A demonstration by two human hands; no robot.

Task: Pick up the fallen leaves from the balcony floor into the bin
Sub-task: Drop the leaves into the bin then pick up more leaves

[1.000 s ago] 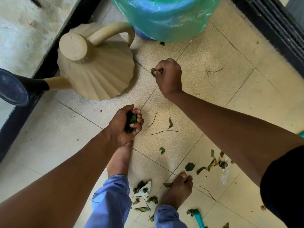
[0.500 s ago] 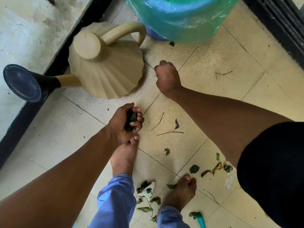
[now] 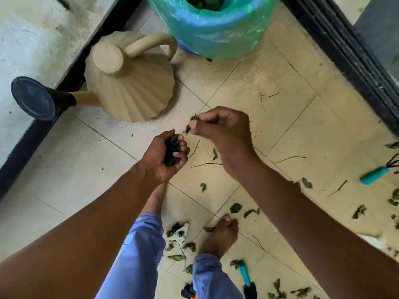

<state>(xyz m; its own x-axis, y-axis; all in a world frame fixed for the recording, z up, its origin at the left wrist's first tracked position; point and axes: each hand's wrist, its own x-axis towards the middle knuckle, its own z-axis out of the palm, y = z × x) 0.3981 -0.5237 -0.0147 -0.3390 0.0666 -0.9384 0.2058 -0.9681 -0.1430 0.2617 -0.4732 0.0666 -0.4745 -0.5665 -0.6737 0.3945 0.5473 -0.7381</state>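
Observation:
My left hand (image 3: 166,155) grips a dark green bunch of leaves (image 3: 172,148) in its curled fingers, above the tiled floor. Just right of it, my right hand (image 3: 224,134) pinches a small leaf (image 3: 191,123) between thumb and fingertips, close to the bunch. The bin (image 3: 216,29), lined with a blue-green plastic bag, stands at the top middle with leaves inside. Loose leaves (image 3: 235,207) and thin stems (image 3: 206,164) lie scattered on the floor below and to the right of my hands, and more leaves (image 3: 178,234) lie around my bare feet.
A beige ribbed watering can (image 3: 131,83) with a dark spout head (image 3: 34,98) lies left of the bin. Black door tracks (image 3: 345,50) run along the right. A teal hand rake (image 3: 375,174) lies at far right, a teal trowel (image 3: 246,277) by my foot.
My right hand lifted off the floor near the watering can and came back toward my left hand, carrying a small leaf. The left hand kept its bunch.

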